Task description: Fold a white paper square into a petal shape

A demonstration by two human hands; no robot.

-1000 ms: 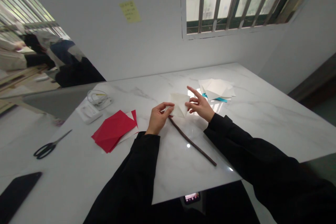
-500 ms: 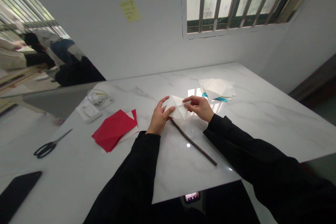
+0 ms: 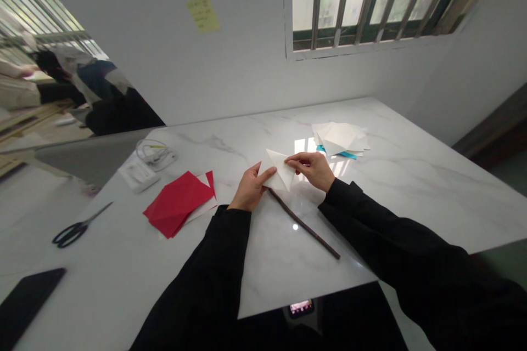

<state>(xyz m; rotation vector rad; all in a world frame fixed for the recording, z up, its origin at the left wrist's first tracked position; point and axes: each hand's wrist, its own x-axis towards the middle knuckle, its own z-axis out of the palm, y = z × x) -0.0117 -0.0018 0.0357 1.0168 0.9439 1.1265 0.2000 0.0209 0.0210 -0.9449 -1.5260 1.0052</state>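
A small folded white paper is held just above the marble table, between both hands. My left hand pinches its left edge with thumb and fingers. My right hand grips its right side, fingers curled over the top fold. The paper now shows a triangular shape with its point toward me. A thin dark brown stick lies on the table directly below and to the right of the paper, running toward the near edge.
Red paper sheets lie left of my hands. A stack of white sheets over a teal one sits beyond my right hand. Scissors and a black phone rest far left; a white cable and adapter lie behind them.
My right hand's fingers, spread a second ago, have closed onto the paper. A flap has been folded over, so the paper looks narrower and more triangular. Both hands stay in place.
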